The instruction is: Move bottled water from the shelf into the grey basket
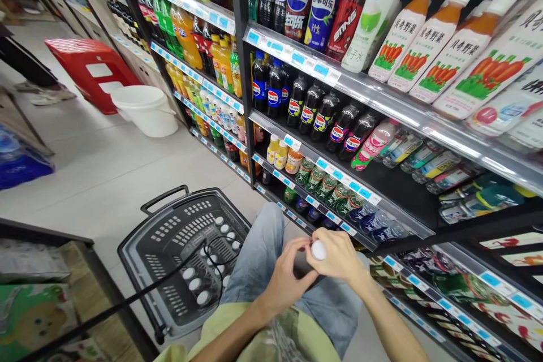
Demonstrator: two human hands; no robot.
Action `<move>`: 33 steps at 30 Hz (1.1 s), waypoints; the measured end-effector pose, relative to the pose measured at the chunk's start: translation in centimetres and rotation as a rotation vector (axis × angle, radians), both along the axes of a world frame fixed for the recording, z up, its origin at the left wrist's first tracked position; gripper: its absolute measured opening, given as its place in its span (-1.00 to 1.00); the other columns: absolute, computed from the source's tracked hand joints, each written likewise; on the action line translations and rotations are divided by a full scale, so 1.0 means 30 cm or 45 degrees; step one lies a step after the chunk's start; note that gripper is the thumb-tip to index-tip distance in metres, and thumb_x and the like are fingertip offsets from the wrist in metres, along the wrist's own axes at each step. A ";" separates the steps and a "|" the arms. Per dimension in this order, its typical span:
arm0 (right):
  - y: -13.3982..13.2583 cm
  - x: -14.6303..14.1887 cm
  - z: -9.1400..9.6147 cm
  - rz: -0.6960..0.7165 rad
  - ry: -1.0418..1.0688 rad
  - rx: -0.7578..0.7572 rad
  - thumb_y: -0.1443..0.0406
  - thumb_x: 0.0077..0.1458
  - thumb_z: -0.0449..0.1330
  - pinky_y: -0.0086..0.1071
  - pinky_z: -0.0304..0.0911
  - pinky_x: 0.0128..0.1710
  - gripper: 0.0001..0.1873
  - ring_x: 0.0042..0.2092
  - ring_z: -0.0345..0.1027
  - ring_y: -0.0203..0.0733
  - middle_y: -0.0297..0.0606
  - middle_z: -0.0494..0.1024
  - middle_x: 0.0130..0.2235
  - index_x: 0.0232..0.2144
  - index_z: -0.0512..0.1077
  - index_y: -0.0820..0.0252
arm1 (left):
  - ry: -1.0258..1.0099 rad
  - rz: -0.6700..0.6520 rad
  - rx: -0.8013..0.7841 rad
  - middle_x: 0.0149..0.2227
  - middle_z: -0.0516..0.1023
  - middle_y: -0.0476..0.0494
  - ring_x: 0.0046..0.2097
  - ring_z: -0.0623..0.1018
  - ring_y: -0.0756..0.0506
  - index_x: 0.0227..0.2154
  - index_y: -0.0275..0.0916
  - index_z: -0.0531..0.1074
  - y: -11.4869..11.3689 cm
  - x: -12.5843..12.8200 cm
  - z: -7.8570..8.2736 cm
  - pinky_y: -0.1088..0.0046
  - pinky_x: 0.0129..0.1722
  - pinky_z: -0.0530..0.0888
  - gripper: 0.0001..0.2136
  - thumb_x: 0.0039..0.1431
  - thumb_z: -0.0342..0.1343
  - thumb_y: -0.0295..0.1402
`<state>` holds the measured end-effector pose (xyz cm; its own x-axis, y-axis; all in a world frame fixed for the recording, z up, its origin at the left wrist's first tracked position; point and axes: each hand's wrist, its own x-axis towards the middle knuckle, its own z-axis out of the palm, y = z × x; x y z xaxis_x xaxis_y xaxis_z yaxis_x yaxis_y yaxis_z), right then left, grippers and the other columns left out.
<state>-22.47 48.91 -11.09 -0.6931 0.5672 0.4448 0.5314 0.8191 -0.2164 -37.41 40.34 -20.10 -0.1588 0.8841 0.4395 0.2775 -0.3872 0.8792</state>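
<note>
My left hand (285,274) curls its thumb and fingers round the side of a small bottle in front of my lap. The bottle (318,250) shows a white cap, and a dark part of it appears between my hands. My right hand (339,253) is closed about the bottle's capped end, its fingers meeting those of my left hand. Most of the bottle and its label are hidden. To my left on the floor, a dark grey shopping basket (169,249) holds several white-capped bottles (195,284).
Drink shelves (292,54) rise in front and to the right, filled with cola bottles (275,85) and carrot-drink bottles (428,62). A white bucket (148,110) and a red container (89,70) stand on the floor beyond the basket. A person's legs (25,62) show at far left.
</note>
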 end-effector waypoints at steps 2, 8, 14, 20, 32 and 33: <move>-0.010 -0.004 -0.040 -0.093 0.010 -0.130 0.22 0.21 0.21 -0.37 0.19 -0.38 -0.89 -0.45 0.54 -0.18 -0.40 0.60 -0.44 -0.25 0.34 0.06 | 0.005 -0.004 -0.007 0.07 0.65 -0.20 0.10 0.66 -0.19 0.14 -0.14 0.48 0.009 0.005 0.019 0.24 0.15 0.62 -0.48 0.09 0.32 -0.54; -0.043 -0.009 -0.113 -0.260 -0.020 -0.340 0.18 0.17 0.23 -0.33 0.18 -0.40 -0.77 -0.45 0.57 -0.07 -0.43 0.56 -0.46 -0.21 0.23 0.02 | 0.096 -0.016 -0.012 -0.02 0.68 -0.16 -0.01 0.66 -0.15 0.09 -0.15 0.53 0.016 -0.004 0.016 0.29 0.06 0.63 -0.47 0.02 0.19 -0.65; -0.058 -0.018 -0.155 -0.268 0.091 -0.469 0.12 0.19 0.27 -0.31 0.28 -0.35 -0.71 -0.36 0.57 -0.06 -0.38 0.54 -0.37 -0.23 0.21 0.00 | 0.173 0.046 0.122 -0.17 0.66 -0.17 -0.09 0.59 -0.18 0.01 -0.19 0.59 0.030 -0.015 -0.012 0.25 -0.09 0.59 -0.55 0.06 0.16 -0.65; -0.045 0.017 -0.177 -0.168 0.267 -0.785 -0.01 0.31 0.26 -0.33 0.41 -0.35 -0.62 -0.38 0.49 -0.19 -0.29 0.58 -0.24 -0.02 0.37 0.08 | 0.272 0.096 0.029 -0.11 0.68 -0.20 -0.07 0.57 -0.19 -0.01 -0.20 0.62 0.098 -0.117 -0.014 0.17 0.01 0.55 -0.71 0.22 0.23 -0.52; -0.025 0.218 -0.392 -0.275 0.143 -1.090 -0.14 0.25 0.22 -0.26 0.47 -0.35 -0.49 -0.29 0.60 -0.03 -0.12 0.69 -0.26 -0.10 0.53 0.15 | 0.381 0.835 -0.476 0.05 0.48 -0.21 0.02 0.57 -0.19 0.11 -0.22 0.54 0.171 -0.648 -0.070 0.23 0.14 0.53 -0.59 0.19 0.31 -0.48; -0.026 0.230 -0.412 -0.306 0.137 -1.109 -0.15 0.22 0.22 -0.26 0.47 -0.37 -0.48 -0.29 0.60 -0.02 -0.11 0.69 -0.26 -0.12 0.54 0.15 | 0.418 0.896 -0.516 0.06 0.47 -0.23 0.05 0.57 -0.21 0.11 -0.24 0.53 0.164 -0.694 -0.083 0.21 0.16 0.52 -0.60 0.20 0.31 -0.47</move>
<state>-15.56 48.13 -23.44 -0.4919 0.8570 -0.1532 0.6079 0.2121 -0.7652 -58.23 45.26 -22.60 -0.6467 0.7267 0.2319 0.5979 0.2941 0.7456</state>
